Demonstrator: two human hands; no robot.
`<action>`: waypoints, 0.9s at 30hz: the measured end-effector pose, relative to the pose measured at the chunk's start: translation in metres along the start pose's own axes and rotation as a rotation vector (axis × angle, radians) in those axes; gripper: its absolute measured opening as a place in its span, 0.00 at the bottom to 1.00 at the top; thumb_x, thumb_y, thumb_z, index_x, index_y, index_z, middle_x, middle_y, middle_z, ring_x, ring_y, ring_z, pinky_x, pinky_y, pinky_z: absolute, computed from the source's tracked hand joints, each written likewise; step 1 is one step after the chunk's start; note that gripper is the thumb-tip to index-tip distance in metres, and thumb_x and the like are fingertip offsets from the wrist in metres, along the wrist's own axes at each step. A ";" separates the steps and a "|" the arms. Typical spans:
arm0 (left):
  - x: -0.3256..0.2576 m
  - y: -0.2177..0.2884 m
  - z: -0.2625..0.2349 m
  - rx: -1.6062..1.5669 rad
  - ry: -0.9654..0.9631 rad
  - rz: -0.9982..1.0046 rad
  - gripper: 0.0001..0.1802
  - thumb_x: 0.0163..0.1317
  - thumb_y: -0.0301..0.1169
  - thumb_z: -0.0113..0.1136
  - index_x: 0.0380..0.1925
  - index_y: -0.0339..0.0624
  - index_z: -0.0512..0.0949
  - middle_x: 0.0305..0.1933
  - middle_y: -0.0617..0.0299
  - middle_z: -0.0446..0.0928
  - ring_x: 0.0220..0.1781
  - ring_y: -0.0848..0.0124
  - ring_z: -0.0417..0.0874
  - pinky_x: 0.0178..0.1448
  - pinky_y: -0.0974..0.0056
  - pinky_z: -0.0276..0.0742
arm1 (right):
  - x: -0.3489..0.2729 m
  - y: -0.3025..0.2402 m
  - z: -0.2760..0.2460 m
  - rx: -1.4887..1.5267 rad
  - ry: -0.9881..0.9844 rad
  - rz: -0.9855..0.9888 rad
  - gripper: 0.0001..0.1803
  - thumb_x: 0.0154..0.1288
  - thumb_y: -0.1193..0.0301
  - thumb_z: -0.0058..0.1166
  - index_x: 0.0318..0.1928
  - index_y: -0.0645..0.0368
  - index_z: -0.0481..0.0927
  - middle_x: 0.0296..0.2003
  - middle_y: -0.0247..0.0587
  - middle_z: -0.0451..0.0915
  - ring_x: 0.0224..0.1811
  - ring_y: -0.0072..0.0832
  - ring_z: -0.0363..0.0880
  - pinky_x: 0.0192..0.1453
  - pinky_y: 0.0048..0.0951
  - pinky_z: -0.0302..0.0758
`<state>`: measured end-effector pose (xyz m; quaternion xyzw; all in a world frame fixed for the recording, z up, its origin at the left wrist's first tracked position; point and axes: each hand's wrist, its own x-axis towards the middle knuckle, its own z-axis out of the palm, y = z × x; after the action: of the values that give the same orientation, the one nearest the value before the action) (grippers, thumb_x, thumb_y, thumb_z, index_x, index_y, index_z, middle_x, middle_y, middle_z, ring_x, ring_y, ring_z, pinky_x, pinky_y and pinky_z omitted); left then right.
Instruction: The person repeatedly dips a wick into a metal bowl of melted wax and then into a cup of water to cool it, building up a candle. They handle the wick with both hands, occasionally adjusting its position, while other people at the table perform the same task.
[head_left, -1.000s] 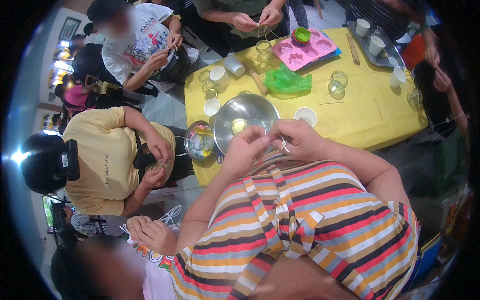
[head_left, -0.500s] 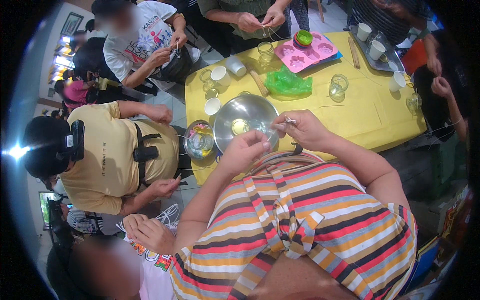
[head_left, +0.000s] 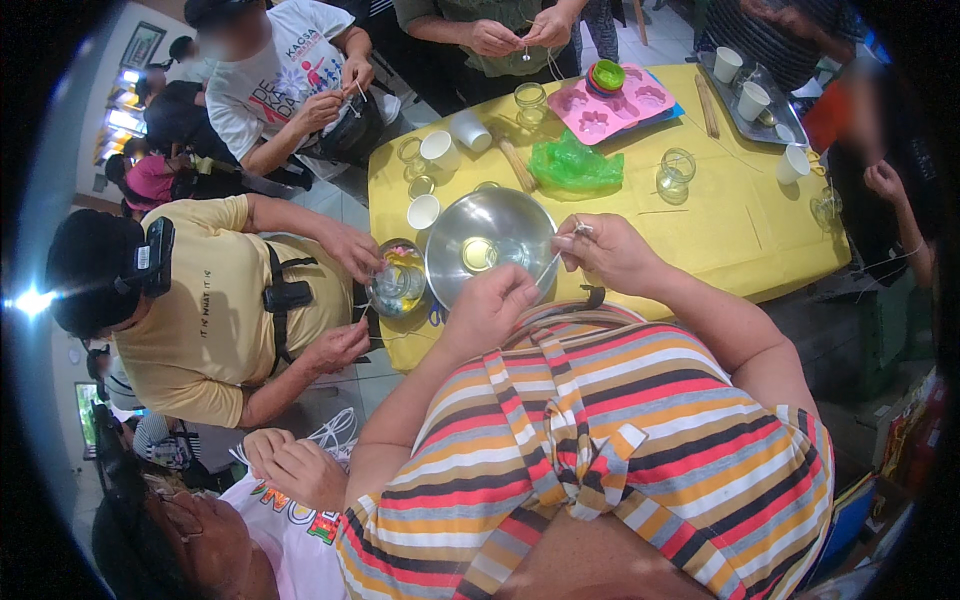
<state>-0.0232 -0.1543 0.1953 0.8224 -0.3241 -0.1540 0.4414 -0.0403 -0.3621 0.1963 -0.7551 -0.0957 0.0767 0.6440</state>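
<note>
A thin white string (head_left: pixel 549 270) runs between my two hands over the near rim of a large steel bowl (head_left: pixel 452 222). My left hand (head_left: pixel 492 303) is closed, its thumb and fingers pinching one end. Slightly farther off and to the right, my right hand (head_left: pixel 615 255) pinches the other part. A small whitish knotted bit (head_left: pixel 583 229) sticks up at the right fingertips; its exact form is too small to tell. Inside the bowl lie a clear glass jar (head_left: pixel 512 250) and a gold-coloured lid (head_left: pixel 479 254).
Left of the bowl, a co-worker's hand (head_left: pixel 350 252) reaches to a smaller metal bowl (head_left: pixel 402 322). On the yellow-covered table (head_left: pixel 720 235) are paper cups (head_left: pixel 440 150), a green plastic bag (head_left: pixel 575 165), a pink mould (head_left: pixel 592 123) and a glass jar (head_left: pixel 676 172). Other people stand around it.
My hands have shifted slightly, and the string now shows stretched between them. The co-worker in yellow has brought a hand over to the smaller bowl.
</note>
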 end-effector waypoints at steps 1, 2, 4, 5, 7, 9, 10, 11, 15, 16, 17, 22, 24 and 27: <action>0.000 -0.001 0.000 0.026 0.017 0.031 0.08 0.58 0.30 0.53 0.27 0.36 0.71 0.24 0.67 0.71 0.24 0.81 0.69 0.29 0.74 0.66 | 0.000 0.000 0.000 0.030 -0.001 0.027 0.09 0.62 0.70 0.46 0.31 0.63 0.74 0.18 0.33 0.72 0.22 0.18 0.69 0.27 0.21 0.67; 0.000 0.000 0.001 -0.027 0.026 -0.011 0.08 0.57 0.30 0.53 0.27 0.36 0.71 0.24 0.64 0.72 0.25 0.77 0.70 0.30 0.72 0.67 | 0.001 0.000 -0.001 0.059 -0.002 0.054 0.09 0.62 0.70 0.46 0.30 0.63 0.74 0.18 0.32 0.72 0.21 0.17 0.69 0.26 0.21 0.66; -0.001 0.003 0.002 -0.134 0.045 -0.095 0.07 0.55 0.30 0.54 0.27 0.37 0.72 0.25 0.59 0.73 0.26 0.70 0.73 0.33 0.67 0.68 | 0.002 -0.001 -0.003 0.088 -0.049 0.051 0.10 0.63 0.68 0.45 0.31 0.62 0.74 0.20 0.30 0.72 0.23 0.16 0.68 0.27 0.19 0.66; -0.001 0.000 0.003 -0.229 0.041 -0.113 0.07 0.56 0.30 0.53 0.27 0.37 0.72 0.25 0.60 0.73 0.27 0.72 0.73 0.33 0.68 0.68 | 0.002 -0.002 -0.004 0.102 -0.072 0.049 0.10 0.63 0.67 0.45 0.32 0.61 0.74 0.20 0.30 0.72 0.23 0.15 0.68 0.27 0.18 0.66; 0.000 -0.009 0.005 -0.420 0.035 -0.150 0.08 0.57 0.31 0.53 0.28 0.37 0.72 0.26 0.63 0.74 0.28 0.75 0.72 0.33 0.70 0.68 | 0.004 -0.009 -0.006 0.051 -0.109 0.079 0.10 0.63 0.68 0.45 0.32 0.61 0.74 0.21 0.29 0.72 0.24 0.14 0.67 0.28 0.18 0.65; 0.001 -0.012 0.004 -0.497 0.008 -0.204 0.08 0.57 0.32 0.54 0.30 0.37 0.72 0.28 0.64 0.74 0.28 0.78 0.71 0.33 0.72 0.68 | 0.006 -0.011 -0.005 0.037 -0.111 0.073 0.10 0.63 0.67 0.46 0.31 0.62 0.74 0.21 0.29 0.72 0.24 0.15 0.66 0.28 0.18 0.65; 0.003 -0.013 0.004 -0.537 -0.008 -0.231 0.09 0.57 0.32 0.54 0.31 0.37 0.72 0.29 0.65 0.74 0.28 0.79 0.70 0.33 0.73 0.67 | 0.007 -0.008 -0.003 0.048 -0.095 0.053 0.11 0.62 0.67 0.46 0.30 0.62 0.74 0.20 0.30 0.71 0.23 0.15 0.66 0.27 0.19 0.64; 0.004 -0.012 0.005 -0.656 -0.008 -0.260 0.09 0.58 0.32 0.54 0.32 0.38 0.71 0.30 0.64 0.75 0.28 0.80 0.70 0.33 0.75 0.67 | 0.009 -0.006 0.000 0.059 -0.079 0.033 0.12 0.61 0.66 0.47 0.29 0.63 0.74 0.19 0.31 0.71 0.22 0.15 0.65 0.26 0.20 0.63; 0.009 -0.003 0.006 -0.930 -0.026 -0.374 0.11 0.59 0.35 0.53 0.35 0.39 0.71 0.31 0.60 0.76 0.26 0.81 0.69 0.31 0.78 0.65 | 0.012 0.005 0.009 0.051 -0.045 0.031 0.11 0.60 0.68 0.47 0.28 0.63 0.74 0.18 0.31 0.70 0.22 0.16 0.64 0.27 0.21 0.63; 0.011 -0.003 0.006 -0.951 -0.041 -0.401 0.11 0.59 0.36 0.53 0.35 0.39 0.71 0.31 0.60 0.76 0.26 0.80 0.69 0.31 0.78 0.65 | 0.013 0.007 0.011 0.038 -0.041 0.028 0.10 0.60 0.69 0.47 0.28 0.64 0.74 0.18 0.31 0.70 0.22 0.16 0.64 0.27 0.21 0.63; 0.013 -0.005 0.006 -0.953 -0.057 -0.412 0.12 0.59 0.36 0.53 0.35 0.39 0.71 0.31 0.60 0.75 0.25 0.80 0.69 0.30 0.78 0.65 | 0.012 0.008 0.012 0.026 -0.037 0.025 0.10 0.60 0.69 0.47 0.27 0.64 0.74 0.18 0.31 0.69 0.22 0.16 0.64 0.27 0.22 0.63; 0.012 -0.021 0.010 -0.995 -0.115 -0.459 0.13 0.59 0.37 0.53 0.36 0.37 0.72 0.29 0.61 0.75 0.23 0.80 0.66 0.28 0.78 0.64 | 0.014 0.003 0.017 -0.007 -0.035 0.087 0.11 0.60 0.68 0.47 0.26 0.64 0.73 0.17 0.30 0.68 0.22 0.17 0.63 0.26 0.22 0.63; 0.013 -0.019 0.012 -1.064 -0.107 -0.481 0.13 0.59 0.36 0.53 0.37 0.37 0.72 0.29 0.61 0.74 0.22 0.80 0.67 0.28 0.78 0.64 | 0.016 0.003 0.013 -0.001 -0.037 0.099 0.12 0.60 0.67 0.48 0.26 0.63 0.73 0.17 0.29 0.67 0.22 0.17 0.63 0.26 0.21 0.63; 0.015 -0.012 0.015 -1.189 -0.087 -0.501 0.13 0.59 0.35 0.53 0.39 0.36 0.72 0.29 0.61 0.74 0.23 0.79 0.66 0.28 0.77 0.64 | 0.016 0.004 0.006 0.039 -0.041 0.106 0.12 0.60 0.66 0.48 0.26 0.63 0.73 0.17 0.29 0.67 0.21 0.16 0.63 0.26 0.21 0.62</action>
<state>-0.0147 -0.1689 0.1776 0.4811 0.0008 -0.4387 0.7590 -0.0261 -0.3527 0.1918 -0.7446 -0.0672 0.1280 0.6517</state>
